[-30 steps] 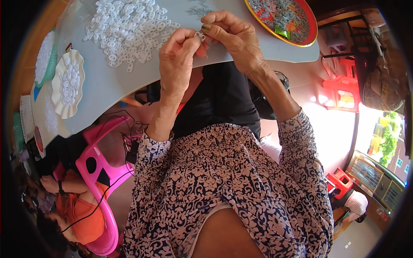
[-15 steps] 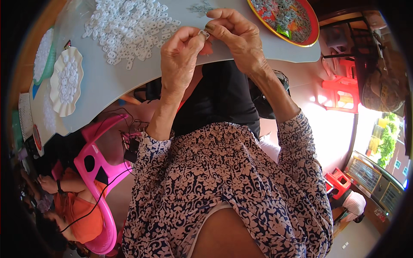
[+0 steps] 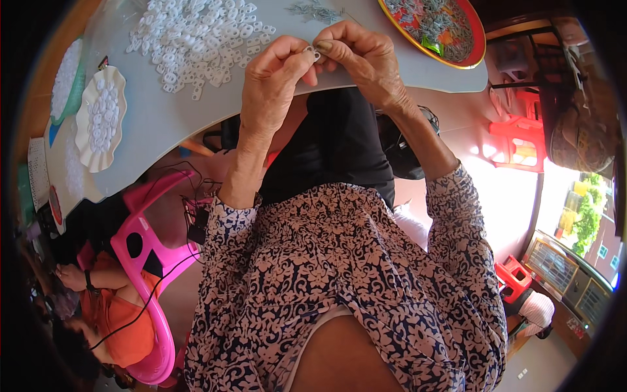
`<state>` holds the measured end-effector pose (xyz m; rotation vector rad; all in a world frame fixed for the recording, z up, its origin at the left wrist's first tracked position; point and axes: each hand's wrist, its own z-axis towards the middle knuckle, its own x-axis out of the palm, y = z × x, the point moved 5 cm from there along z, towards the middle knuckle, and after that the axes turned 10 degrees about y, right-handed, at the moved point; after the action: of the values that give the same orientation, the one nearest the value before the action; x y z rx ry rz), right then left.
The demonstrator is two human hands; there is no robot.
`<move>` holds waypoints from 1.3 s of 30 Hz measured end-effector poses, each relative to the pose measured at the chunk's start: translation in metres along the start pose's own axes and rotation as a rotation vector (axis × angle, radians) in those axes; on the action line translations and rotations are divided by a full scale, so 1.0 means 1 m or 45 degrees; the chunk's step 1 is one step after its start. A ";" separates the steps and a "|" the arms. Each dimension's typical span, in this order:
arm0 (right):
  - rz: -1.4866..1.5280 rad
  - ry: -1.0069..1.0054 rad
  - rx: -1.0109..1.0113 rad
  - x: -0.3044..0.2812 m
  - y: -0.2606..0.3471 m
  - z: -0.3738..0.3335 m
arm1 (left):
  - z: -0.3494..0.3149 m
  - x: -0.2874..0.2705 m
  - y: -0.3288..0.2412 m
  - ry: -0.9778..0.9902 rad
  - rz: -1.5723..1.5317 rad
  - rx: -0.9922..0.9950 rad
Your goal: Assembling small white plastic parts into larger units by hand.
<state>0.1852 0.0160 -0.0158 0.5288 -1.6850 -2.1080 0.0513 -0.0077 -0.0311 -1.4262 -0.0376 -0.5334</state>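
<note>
Between the thumb and finger of my left hand is a small white plastic piece with holes in it. My right hand meets it from the other side, its thumb and finger pinched right at the piece. Whatever those right fingertips hold is too small to make out. Both hands are raised over the table's near edge. A loose heap of similar white pieces lies to the left of them. Just beyond my fingers is a small pile of thin grey metal parts.
A red, gold-rimmed tray of grey metal parts stands at the right. On the left are a wavy cream dish of white pieces and a green basket. A person in orange sits on a pink chair at lower left.
My right fingers have come down and curled in closer to the white piece. The left hand keeps its pinch, nearly in the same place.
</note>
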 end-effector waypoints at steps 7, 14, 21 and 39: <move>-0.116 0.015 0.072 0.001 0.007 0.002 | -0.002 0.000 -0.001 0.020 0.021 -0.042; -0.445 -0.123 0.025 0.004 0.009 0.003 | -0.002 0.008 -0.003 -0.136 0.138 0.090; -0.261 0.093 0.141 0.000 0.010 0.007 | -0.004 0.001 0.000 -0.069 0.053 0.009; -0.227 0.076 0.201 -0.002 0.006 0.007 | -0.006 0.001 -0.001 -0.122 0.220 0.182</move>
<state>0.1835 0.0215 -0.0080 0.8087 -1.8399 -2.0656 0.0500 -0.0133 -0.0313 -1.3007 -0.0284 -0.3135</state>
